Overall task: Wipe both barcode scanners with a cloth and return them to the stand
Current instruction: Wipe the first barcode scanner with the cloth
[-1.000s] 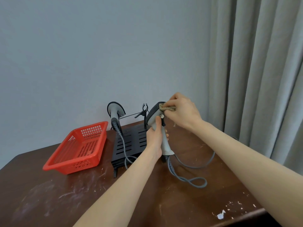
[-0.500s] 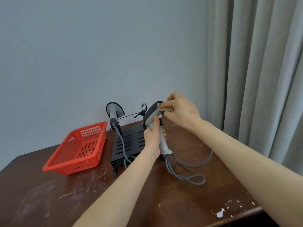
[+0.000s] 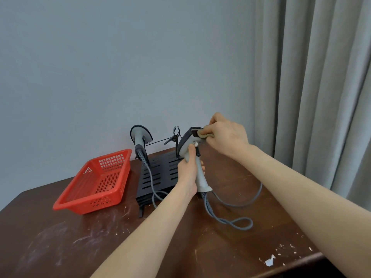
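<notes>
Two scanners: one (image 3: 140, 137) on the stand (image 3: 158, 175), one (image 3: 190, 149) gripped by left hand (image 3: 188, 171); right hand (image 3: 226, 135) pinches one cloth (image 3: 202, 134).

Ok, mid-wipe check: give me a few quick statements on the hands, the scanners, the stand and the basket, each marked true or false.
1. The left hand grips the handle of the held scanner. True.
2. The right hand presses the cloth against that scanner's head. True.
3. The other scanner lies in the red basket. False: it sits upright at the stand, left end; nothing shows in the basket.
4. The empty clip stands at the stand's right end. True.
5. The held scanner's cable hangs off the table edge. False: it loops on the table.
</notes>
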